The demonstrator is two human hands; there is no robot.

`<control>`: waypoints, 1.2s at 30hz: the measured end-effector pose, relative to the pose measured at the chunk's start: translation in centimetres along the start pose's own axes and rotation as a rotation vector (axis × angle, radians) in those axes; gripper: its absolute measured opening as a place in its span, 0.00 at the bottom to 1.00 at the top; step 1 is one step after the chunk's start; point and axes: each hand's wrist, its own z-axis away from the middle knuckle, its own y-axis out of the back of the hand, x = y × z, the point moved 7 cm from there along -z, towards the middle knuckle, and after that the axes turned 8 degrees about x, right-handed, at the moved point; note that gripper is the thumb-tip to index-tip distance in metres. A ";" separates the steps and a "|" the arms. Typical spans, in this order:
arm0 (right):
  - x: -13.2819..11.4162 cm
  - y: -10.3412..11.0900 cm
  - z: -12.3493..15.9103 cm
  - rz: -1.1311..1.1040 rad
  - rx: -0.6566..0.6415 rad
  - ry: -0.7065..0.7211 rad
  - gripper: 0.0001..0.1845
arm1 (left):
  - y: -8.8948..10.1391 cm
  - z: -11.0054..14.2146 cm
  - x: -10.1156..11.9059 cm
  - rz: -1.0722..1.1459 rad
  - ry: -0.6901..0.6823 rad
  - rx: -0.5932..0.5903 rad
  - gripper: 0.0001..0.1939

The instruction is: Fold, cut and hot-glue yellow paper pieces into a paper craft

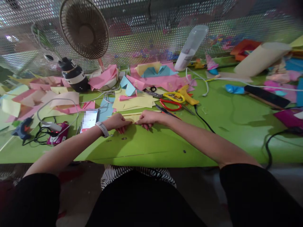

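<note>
Between both hands, low over the green table, is a small piece of yellow paper (pixel 133 118). My left hand (pixel 118 121), with a white wristband, pinches the paper's left side with closed fingers. On the right side my right hand (pixel 148 119) grips it the same way, fingertips curled. The paper's lower part is partly hidden by the fingers. Just behind the hands lies a stack of yellow paper sheets (pixel 134 101) with a folded light-blue piece (pixel 127 85) on top. Yellow-handled scissors (pixel 174 97) and red-handled scissors (pixel 170 105) lie beyond my right hand.
A lit phone (pixel 89 119) lies by my left forearm. A yellow glue gun (pixel 188 95) with a black cord sits at the right. Folded pink and cream papers (pixel 63 97), a black bottle (pixel 75 77) and a fan (pixel 84 30) stand at the back left. A cardboard tube (pixel 262 58) lies back right.
</note>
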 end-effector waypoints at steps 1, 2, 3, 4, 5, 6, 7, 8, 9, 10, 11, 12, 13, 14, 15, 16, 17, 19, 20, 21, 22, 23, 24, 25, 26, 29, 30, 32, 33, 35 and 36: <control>0.0 0.0 0.0 0.003 0.002 0.001 0.25 | -0.1 -0.3 -0.1 -0.001 0.014 -0.004 0.26; -0.1 0.0 0.1 0.006 0.003 0.005 0.25 | -0.2 -0.4 -0.2 -0.002 0.022 -0.008 0.26; -0.1 0.0 0.1 0.008 0.002 0.007 0.25 | -0.1 -0.5 -0.4 -0.002 0.029 -0.010 0.27; -0.1 0.0 0.1 0.007 0.000 0.010 0.25 | 0.0 -0.5 -0.6 0.000 0.033 -0.007 0.27; -0.1 0.0 0.1 0.003 -0.003 0.012 0.25 | 0.1 -0.4 -0.9 0.003 0.034 0.000 0.26; -0.1 0.0 0.1 -0.003 -0.006 0.015 0.25 | 0.3 -0.3 -1.1 0.006 0.034 0.009 0.26; -0.1 0.0 0.0 -0.008 -0.007 0.016 0.25 | 0.5 -0.2 -1.5 0.010 0.031 0.017 0.26; 0.0 0.0 0.0 -0.013 -0.007 0.020 0.25 | 0.7 0.0 -1.8 0.019 0.026 0.020 0.26; 0.0 0.0 0.0 -0.017 -0.006 0.022 0.25 | 0.9 0.1 -2.1 0.033 0.020 0.018 0.26; 0.0 0.0 -0.1 -0.020 -0.007 0.027 0.25 | 1.0 0.2 -2.3 0.054 0.011 0.008 0.25; 0.0 0.0 -0.1 -0.021 -0.008 0.030 0.25 | 1.1 0.4 -2.5 0.078 0.001 0.000 0.25; 0.0 -0.1 0.0 -0.022 -0.009 0.031 0.25 | 1.3 0.6 -2.7 0.097 -0.004 -0.005 0.25; 0.0 -0.1 0.0 -0.021 -0.010 0.029 0.25 | 1.5 0.8 -2.8 0.105 -0.002 -0.003 0.25; 0.1 -0.1 0.1 -0.018 -0.008 0.027 0.24 | 1.8 1.0 -2.9 0.098 0.009 0.009 0.25; 0.1 -0.1 0.2 -0.013 -0.005 0.026 0.24 | 2.2 1.3 -3.0 0.078 0.026 0.033 0.25; 0.1 -0.2 0.3 -0.006 -0.001 0.026 0.24 | 2.8 1.7 -3.1 0.051 0.044 0.067 0.25; 0.0 -0.2 0.5 0.002 0.001 0.030 0.23 | 3.3 2.1 -3.2 0.024 0.060 0.102 0.24; -0.3 -0.2 0.9 0.011 0.006 0.047 0.23 | 4.4 2.9 -3.4 0.000 0.070 0.180 0.24; -0.5 -0.1 1.1 0.014 0.026 0.058 0.23 | 4.9 3.4 -3.6 0.011 0.066 0.217 0.24; -0.8 0.3 1.3 0.020 0.074 0.078 0.22 | 5.3 3.8 -3.8 0.038 0.053 0.250 0.24; -1.3 1.0 1.5 0.044 0.160 0.113 0.20 | 5.6 4.2 -4.1 0.080 0.037 0.282 0.25; -1.8 1.9 1.8 0.098 0.276 0.165 0.17 | 5.8 4.6 -4.3 0.130 0.014 0.308 0.25; -2.5 2.8 2.1 0.184 0.408 0.228 0.13 | 5.9 4.9 -4.5 0.183 -0.010 0.331 0.25; -3.2 3.6 2.4 0.295 0.530 0.292 0.09 | 5.7 5.1 -4.6 0.232 -0.033 0.339 0.24; -3.8 4.0 2.6 0.416 0.619 0.349 0.07 | 5.5 5.3 -4.6 0.274 -0.053 0.337 0.24; -4.3 3.8 2.1 0.701 0.667 0.433 0.11 | 4.5 5.4 -4.2 0.354 -0.099 0.287 0.22; -4.2 3.5 1.8 0.743 0.653 0.442 0.11 | 4.2 5.4 -4.0 0.370 -0.113 0.268 0.22; -4.0 3.0 1.4 0.789 0.635 0.476 0.10 | 3.8 5.2 -3.6 0.388 -0.131 0.250 0.20; -3.9 2.8 1.3 0.808 0.633 0.502 0.10 | 3.8 5.0 -3.4 0.393 -0.135 0.248 0.20; -4.0 2.2 1.2 0.858 0.639 0.559 0.12 | 3.7 4.6 -3.2 0.403 -0.141 0.250 0.20; -4.0 2.0 1.3 0.884 0.649 0.584 0.13 | 3.6 4.4 -3.2 0.412 -0.146 0.251 0.21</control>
